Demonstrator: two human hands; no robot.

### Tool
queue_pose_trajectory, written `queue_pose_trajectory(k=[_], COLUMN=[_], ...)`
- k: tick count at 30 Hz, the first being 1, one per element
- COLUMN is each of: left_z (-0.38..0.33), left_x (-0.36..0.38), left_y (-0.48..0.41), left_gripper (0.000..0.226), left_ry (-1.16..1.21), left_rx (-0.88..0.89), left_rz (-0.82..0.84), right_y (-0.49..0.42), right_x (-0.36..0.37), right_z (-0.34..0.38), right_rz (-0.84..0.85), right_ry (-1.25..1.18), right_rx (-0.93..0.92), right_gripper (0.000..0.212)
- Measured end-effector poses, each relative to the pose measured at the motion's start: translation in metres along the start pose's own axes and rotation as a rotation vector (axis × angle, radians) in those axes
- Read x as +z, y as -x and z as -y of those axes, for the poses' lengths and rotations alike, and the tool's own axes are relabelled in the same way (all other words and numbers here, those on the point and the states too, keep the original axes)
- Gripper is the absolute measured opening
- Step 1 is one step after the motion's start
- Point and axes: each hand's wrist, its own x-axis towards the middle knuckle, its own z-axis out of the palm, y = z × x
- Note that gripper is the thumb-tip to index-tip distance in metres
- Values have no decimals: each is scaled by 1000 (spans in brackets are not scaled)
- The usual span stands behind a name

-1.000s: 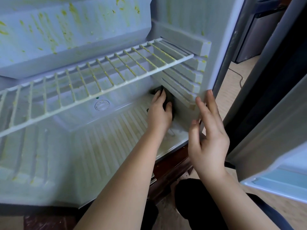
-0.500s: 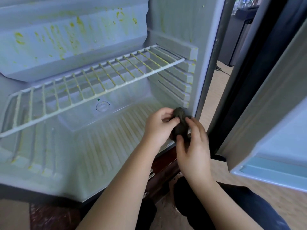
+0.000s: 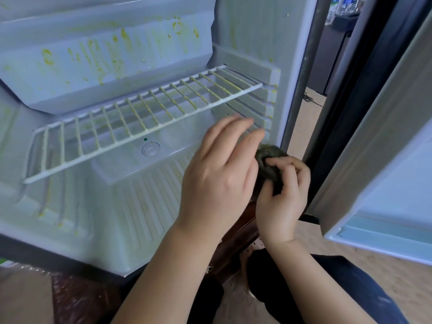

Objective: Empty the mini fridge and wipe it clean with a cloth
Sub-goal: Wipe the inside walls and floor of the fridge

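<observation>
The right hand (image 3: 282, 197) grips the dark wadded cloth (image 3: 271, 157) at the front right corner of the mini fridge (image 3: 140, 206), below the wire shelf (image 3: 140, 118). The left hand (image 3: 219, 169), fingers loosely extended and holding nothing, sits just left of the cloth, toward the stained interior.

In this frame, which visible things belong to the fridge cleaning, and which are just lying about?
Job: mini fridge, stained wire shelf, dark cloth gripped by the right hand, left hand open beside it.
Lying about: cable on the floor, bottles in the background.
</observation>
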Motion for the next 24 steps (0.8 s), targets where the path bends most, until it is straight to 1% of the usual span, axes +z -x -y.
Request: queue_pose_trajectory(k=[1,3,5,7,8,11,13,16,18,20,22,24], left_z=[2,8,17,26,29,33,33,34,33,33,33,34], left_x=[-3,-7,-7,-6,-5,-3,-2,1,2,2,2,0], left_y=[0,3,10,16,17,19,19,18,16,15,16,16], left_gripper=[29,33,41,51,56,57,54,51,51,50,49,48], left_ry=[-38,-167,-294,-366,-389,-414,-410,-415,-411,-400,-387,-384], left_rx=[20,-15,-109,-190,-209,-211,-209,-220,-228,-235,-241,-238], left_rz=[-8,4,36,78,94,94,79,56,42,36,38,47], right_y=[0,1,5,7,8,9,11,14,15,12,-4,-27], right_x=[1,4,11,19,22,24,22,21,22,22,19,14], right_z=[1,3,1,-8,-14,-25,-28,-32,-32,-26,-17,-11], right_rz=[-6,18,94,195,237,311,336,339,317,284,250,224], right_ry=[-2,15,65,154,204,295,323,316,298,264,209,209], right_rx=[14,51,98,133,165,355,391,360,307,175,-7,-175], right_gripper=[41,41,54,69,72,72,69,66,65,67,68,64])
